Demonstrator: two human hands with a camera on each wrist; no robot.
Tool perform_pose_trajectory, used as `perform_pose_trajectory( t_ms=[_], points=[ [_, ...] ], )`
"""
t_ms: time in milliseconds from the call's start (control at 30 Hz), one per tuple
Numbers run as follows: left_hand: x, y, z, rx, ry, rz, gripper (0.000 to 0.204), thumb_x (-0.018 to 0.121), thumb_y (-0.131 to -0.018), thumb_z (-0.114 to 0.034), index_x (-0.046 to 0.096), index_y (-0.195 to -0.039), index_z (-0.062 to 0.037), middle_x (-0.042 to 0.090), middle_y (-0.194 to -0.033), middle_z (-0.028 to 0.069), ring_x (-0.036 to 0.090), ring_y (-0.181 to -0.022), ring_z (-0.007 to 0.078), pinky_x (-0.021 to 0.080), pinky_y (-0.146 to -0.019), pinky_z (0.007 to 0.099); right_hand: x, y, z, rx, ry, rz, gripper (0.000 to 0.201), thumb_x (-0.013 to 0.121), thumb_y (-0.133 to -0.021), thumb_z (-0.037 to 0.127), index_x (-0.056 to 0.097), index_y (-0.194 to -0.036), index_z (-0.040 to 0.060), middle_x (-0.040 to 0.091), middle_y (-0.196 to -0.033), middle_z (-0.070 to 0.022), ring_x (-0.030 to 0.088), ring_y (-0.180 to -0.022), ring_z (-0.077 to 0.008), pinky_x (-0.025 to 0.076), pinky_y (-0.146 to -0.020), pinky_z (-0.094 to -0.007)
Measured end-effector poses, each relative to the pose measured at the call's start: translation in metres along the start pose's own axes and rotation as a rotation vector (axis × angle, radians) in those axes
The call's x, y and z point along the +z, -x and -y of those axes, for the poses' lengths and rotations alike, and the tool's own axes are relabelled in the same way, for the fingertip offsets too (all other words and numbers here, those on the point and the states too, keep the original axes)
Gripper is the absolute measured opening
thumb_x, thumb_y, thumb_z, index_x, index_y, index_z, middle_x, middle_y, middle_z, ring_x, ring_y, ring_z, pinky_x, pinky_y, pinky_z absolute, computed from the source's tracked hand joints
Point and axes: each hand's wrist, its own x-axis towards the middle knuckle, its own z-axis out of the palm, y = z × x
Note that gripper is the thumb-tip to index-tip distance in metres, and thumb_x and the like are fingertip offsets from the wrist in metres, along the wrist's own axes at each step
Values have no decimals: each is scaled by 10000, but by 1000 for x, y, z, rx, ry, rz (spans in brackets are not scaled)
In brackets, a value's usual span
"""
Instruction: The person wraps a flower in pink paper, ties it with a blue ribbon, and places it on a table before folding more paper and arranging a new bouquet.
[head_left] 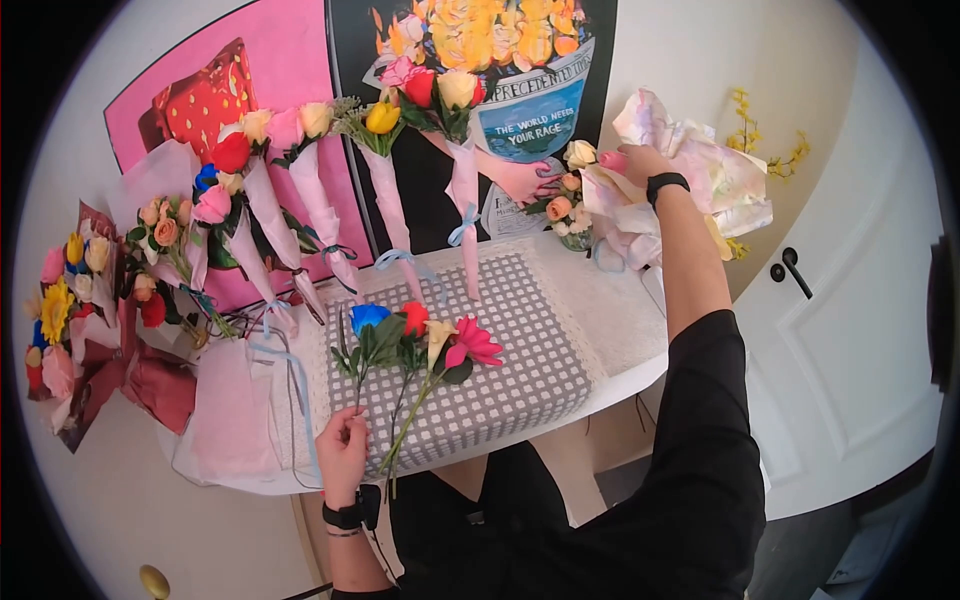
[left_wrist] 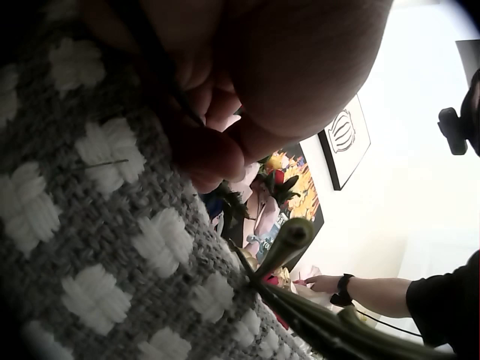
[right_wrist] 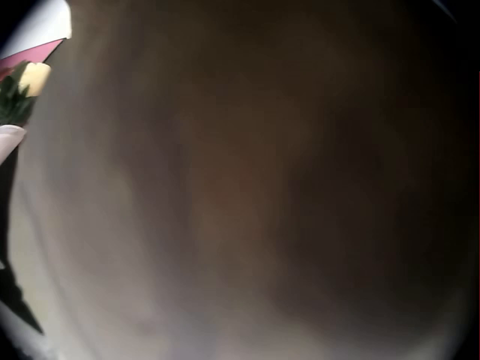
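Note:
My left hand (head_left: 343, 450) pinches the thin dark stem of a blue rose (head_left: 369, 318) at the near edge of the checked cloth. Beside it lie a red rose (head_left: 414, 318), a cream calla lily (head_left: 438, 338) and a bright pink flower (head_left: 474, 343), their green stems crossing toward me. In the left wrist view, cut stems (left_wrist: 289, 244) stick up past the left fingers (left_wrist: 206, 154). At the back right, my right hand (head_left: 645, 167) reaches into crumpled pale wrapping paper (head_left: 690, 150), a pink flower (head_left: 612, 160) at its fingertips. I cannot tell whether it grips that flower.
Pink-wrapped bouquets (head_left: 320, 215) lean along the back against a pink picture and a black poster (head_left: 350, 130). More flowers (head_left: 60, 330) crowd the left. Pink tissue sheets (head_left: 232, 410) lie at the front left. Peach roses (head_left: 560, 208) stand near the right hand; a white door (head_left: 850, 350) is beyond.

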Motion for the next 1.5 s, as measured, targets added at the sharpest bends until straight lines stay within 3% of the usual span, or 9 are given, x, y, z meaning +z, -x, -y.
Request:
perform_pose_trajectory(
  t_ms=[533,700,833,967,1067,1100,1200,1300,1500],
  points=[
    [1,-1,-3,-35,35,-8,181,582,-982,-106,658,-1109,-2,595,-732,2,526,-593,46,427,-482,207,-4,-22,-12,-8,-271,-228,370,715,-793,296,661,-1043,29,642,-1068,-231,621,-1011,-400,503,-896,-436],
    [0,-2,-1,-21,29,1,183,580,-983,-110,659,-1109,-2,589,-731,-4,524,-599,44,426,-489,205,-87,7,38,-96,-658,-886,362,752,-839,306,620,-905,-24,627,-847,-159,626,-825,-295,485,-743,-398],
    [0,-1,-4,-31,31,-4,186,580,-983,-111,658,-1109,0,589,-736,-5,525,-605,45,426,-491,206,-130,65,108,-152,-1076,-916,332,727,-893,350,635,-881,31,624,-717,-45,594,-611,-117,456,-544,-267],
    [1,-1,-4,-31,21,2,189,580,-981,-108,657,-1113,2,589,-739,-6,525,-607,45,427,-493,207,-100,91,142,-11,-1204,-334,298,707,-914,370,637,-876,82,539,-602,40,529,-501,-45,358,-416,-225],
    [0,-1,0,-19,14,12,193,580,-980,-108,656,-1119,2,588,-738,-7,524,-607,44,429,-497,207,-20,96,168,78,-1330,117,394,666,-937,388,604,-1165,72,600,-836,-41,588,-595,-109,530,-522,-259],
    [0,-1,2,-7,17,16,195,579,-980,-108,655,-1122,2,587,-737,-7,523,-607,43,430,-499,207,29,88,154,-120,-1244,301,544,694,-903,381,549,-1304,44,644,-993,-91,653,-681,-159,586,-596,-321],
    [1,0,1,15,8,13,193,581,-979,-107,658,-1116,5,589,-736,-9,525,-606,41,432,-506,207,47,112,159,-30,-628,504,545,694,-880,357,565,-1310,48,675,-1024,-96,680,-718,-181,583,-618,-335],
    [1,0,-1,6,-18,6,187,583,-976,-103,663,-1106,5,591,-735,-10,529,-606,42,435,-511,206,23,106,151,-89,-575,183,353,643,-825,272,722,-1094,57,712,-1033,-211,703,-901,-342,551,-826,-389],
    [2,0,1,6,1,-3,184,586,-971,-99,666,-1101,3,599,-737,-9,538,-606,47,443,-517,207,-17,25,88,-75,-348,-375,241,570,-834,155,722,-974,30,699,-999,-239,681,-941,-391,540,-855,-429]
  ],
)
